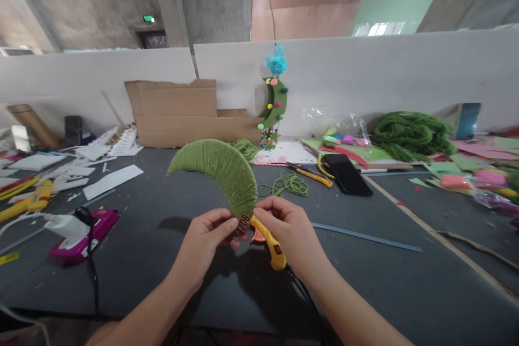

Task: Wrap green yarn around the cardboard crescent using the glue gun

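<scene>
A crescent point(227, 173) wrapped in green yarn stands raised over the table, curving up and left. Its bare brown lower tip point(244, 223), with printed digits, sits between the thumb and fingers of my left hand point(206, 240). My right hand point(294, 232) is pinched closed right beside that tip; what its fingertips grip is hidden. Below and partly behind my right hand is a yellow glue gun point(272, 243) with an orange trigger, its black cord running down toward the table's front. A loose coil of green yarn point(290, 184) lies just beyond my right hand.
Behind stand brown cardboard point(174, 113) and a green crescent decorated with pompoms point(279, 100). To the right are a black phone point(347, 174), pliers point(314, 174), a metal strip point(368, 238) and a yarn heap point(411, 135). A magenta power strip point(87, 238) lies left, near paper scraps point(113, 181).
</scene>
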### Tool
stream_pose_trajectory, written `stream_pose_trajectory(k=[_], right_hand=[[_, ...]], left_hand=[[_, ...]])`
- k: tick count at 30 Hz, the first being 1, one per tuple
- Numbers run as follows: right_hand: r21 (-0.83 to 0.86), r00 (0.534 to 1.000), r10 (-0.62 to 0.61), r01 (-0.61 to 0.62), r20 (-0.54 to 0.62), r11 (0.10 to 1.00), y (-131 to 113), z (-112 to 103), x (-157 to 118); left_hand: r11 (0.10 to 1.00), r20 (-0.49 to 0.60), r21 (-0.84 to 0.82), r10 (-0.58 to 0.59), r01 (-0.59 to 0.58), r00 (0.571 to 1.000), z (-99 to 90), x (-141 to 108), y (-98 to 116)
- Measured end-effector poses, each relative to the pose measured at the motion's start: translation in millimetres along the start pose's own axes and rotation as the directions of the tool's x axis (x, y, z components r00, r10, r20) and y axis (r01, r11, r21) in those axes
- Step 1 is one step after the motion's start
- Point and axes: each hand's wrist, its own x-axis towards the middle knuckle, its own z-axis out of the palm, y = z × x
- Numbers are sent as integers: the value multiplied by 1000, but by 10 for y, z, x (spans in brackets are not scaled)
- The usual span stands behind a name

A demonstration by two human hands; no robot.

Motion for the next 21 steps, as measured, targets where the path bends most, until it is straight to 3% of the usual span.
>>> stream_pose_trajectory(k=[2, 4, 6, 7, 9, 11, 14, 16, 18, 21], right_hand=[[-90, 998, -58, 57, -14, 994, -1, 22, -16], [-213, 989, -149, 143, -12, 966, 7, 41, -37], [-367, 965, -261, 245, 9, 897, 25, 53, -61], [-453, 946, -322, 300, 30, 839, 37, 57, -73], [-608, 881, -462, 422, 101, 673, 64, 61, -93], [-710, 780, -592, 534, 202, 460, 90, 65, -108], [-758, 644, -687, 618, 337, 207, 109, 71, -122], [-760, 600, -697, 638, 392, 122, 106, 70, -129], [-745, 589, -701, 655, 402, 123, 95, 66, -134], [-701, 655, -683, 651, 324, 292, 80, 61, -145]], left_hand=[[987, -23, 143, 69, -65, 997, -12, 13, 3], [918, -41, 349, 214, -187, 976, -28, 21, 15], [834, -67, 486, 336, -264, 940, -43, 17, 36], [836, -76, 477, 347, -271, 935, -49, 11, 50], [924, -60, 297, 270, -241, 961, -57, -10, 77], [983, 3, 49, 178, -178, 984, -59, -35, 97], [976, -34, -139, 167, -170, 985, -48, -67, 105], [965, -94, -192, 166, -181, 982, -36, -81, 105], [953, -118, -234, 171, -194, 978, -25, -88, 108], [937, -175, -212, 242, -277, 954, -20, -96, 122]])
